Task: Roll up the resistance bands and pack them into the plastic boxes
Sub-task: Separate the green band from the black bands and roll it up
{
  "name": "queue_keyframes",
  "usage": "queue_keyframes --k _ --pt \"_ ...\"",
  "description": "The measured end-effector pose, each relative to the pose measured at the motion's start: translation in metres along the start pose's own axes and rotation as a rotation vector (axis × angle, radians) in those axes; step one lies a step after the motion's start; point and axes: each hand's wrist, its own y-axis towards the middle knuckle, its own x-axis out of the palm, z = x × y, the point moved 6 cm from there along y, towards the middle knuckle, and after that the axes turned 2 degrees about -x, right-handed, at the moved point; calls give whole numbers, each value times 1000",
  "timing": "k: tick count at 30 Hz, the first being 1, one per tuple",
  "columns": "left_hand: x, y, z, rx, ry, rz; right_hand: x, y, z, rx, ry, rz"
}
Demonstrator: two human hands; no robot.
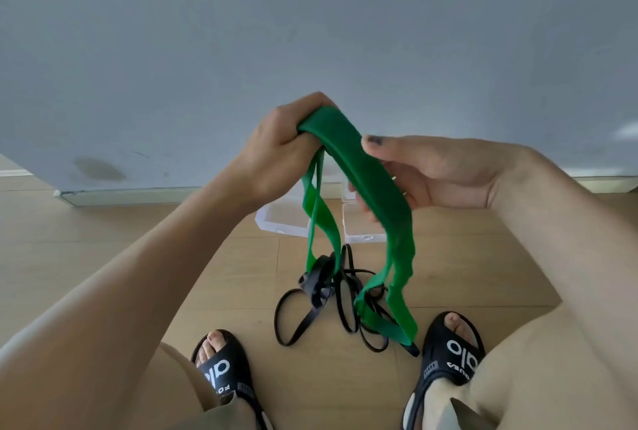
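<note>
Green resistance band (359, 167) hangs between our two hands, above the wooden floor (103, 239); its ends fall on the black bands (331, 295) before the plastic boxes (283, 219). We judge it soft, light, stretchy, best taken at one end. Our left hand (279, 150) grips the top with curled fingers; our right hand (431, 174) pinches it between thumb and fingers.

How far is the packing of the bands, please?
Done: nothing visible; the plastic boxes look empty. In hand: the left hand grips the unrolled green band and the right hand holds it. Left: black bands lie tangled on the floor.
</note>
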Motion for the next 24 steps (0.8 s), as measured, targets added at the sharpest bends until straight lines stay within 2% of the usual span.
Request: queue_keyframes --k 3,5,8,14,16,19,21,24 --pt "1 -7 14 29 -223 -62 9 15 15 28 163 -115" --pt "3 -10 16 22 -319 -104 10 32 26 54 259 -87" --pt "3 -10 14 12 -332 -132 7 55 46 80 175 49" --pt "0 -15 18 6 -450 -169 2 76 85 268 158 86" --pt "-6 -14 16 -14 -544 -147 -12 83 100 294 183 210" --pt "-12 -12 15 -11 -710 -152 -14 97 133 279 -1 373" --pt "-11 -11 16 -45 -843 -192 5 111 151 250 -131 368" --pt "-9 -10 16 -125 -1016 -201 31 123 163 235 -103 334"
